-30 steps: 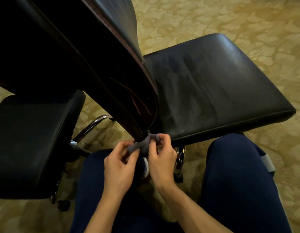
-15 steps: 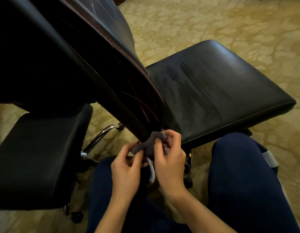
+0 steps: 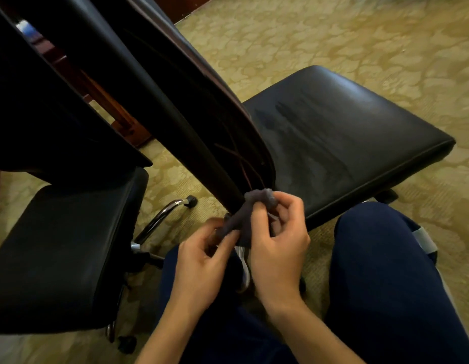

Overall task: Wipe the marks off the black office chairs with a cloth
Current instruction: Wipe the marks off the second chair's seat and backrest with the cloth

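Head view showed both hands low in front of the knees, sharing one small grey cloth. The right hand had fingers and thumb curled round the bunched upper end; the left hand pinched the lower tail between thumb and fingertips. The cloth ran slantwise, up and to the right, and its top end lay just against the bottom edge of the backrest where that meets the seat. The seat spread up and to the right of the grip, on the right hand's side (dull streaks showed on its leather). Wiping it looked like a job for the right hand. A second chair stood left of the hands.
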Available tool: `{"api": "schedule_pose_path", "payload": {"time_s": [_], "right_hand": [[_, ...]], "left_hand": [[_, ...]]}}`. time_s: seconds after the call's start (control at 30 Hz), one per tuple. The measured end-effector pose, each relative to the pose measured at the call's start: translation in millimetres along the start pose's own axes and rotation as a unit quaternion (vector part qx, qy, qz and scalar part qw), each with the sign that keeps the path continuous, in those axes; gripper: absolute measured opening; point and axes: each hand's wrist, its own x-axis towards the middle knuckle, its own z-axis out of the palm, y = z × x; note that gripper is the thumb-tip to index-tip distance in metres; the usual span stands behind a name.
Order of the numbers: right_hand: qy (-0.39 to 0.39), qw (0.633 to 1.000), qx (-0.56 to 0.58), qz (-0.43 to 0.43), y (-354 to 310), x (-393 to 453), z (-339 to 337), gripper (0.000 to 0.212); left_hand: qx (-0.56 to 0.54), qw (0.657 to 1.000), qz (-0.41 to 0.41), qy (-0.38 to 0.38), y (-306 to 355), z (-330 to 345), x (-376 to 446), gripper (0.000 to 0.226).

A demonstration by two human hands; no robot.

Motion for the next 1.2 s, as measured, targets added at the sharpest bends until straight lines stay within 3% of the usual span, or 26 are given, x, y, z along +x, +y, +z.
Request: {"api": "schedule_pose_path", "payload": {"time_s": [0.17, 0.37, 0.53, 0.73, 0.97, 1.2], "right_hand": [[0.009, 0.998, -0.06, -0.008, 24, 1, -17, 0.018], [0.011, 0.995, -0.096, 0.041, 36, -1, -18, 0.009], [0.008, 0.998, -0.063, -0.02, -3, 7, 4, 0.009], [-0.036, 0.997, 0.0, -0.063, -39, 6, 21, 0.012], [0.008, 0.99, -0.099, -0.098, -22, 1, 14, 0.014], [0.001, 0.99, -0.061, -0.128, -68, 17, 25, 0.009]], "left_hand": [[0.054, 0.997, 0.008, 0.049, -1, 3, 6, 0.026], [0.094, 0.994, 0.002, 0.057, -6, 13, 4, 0.02], [0.025, 0.997, 0.027, 0.068, 15, -3, 7, 0.016], [0.066, 0.986, 0.097, 0.122, 49, -33, 12, 0.021], [0.148, 0.974, 0.09, 0.143, 47, -30, 11, 0.015], [-0.037, 0.982, 0.096, 0.156, 90, -20, 11, 0.019]]}}
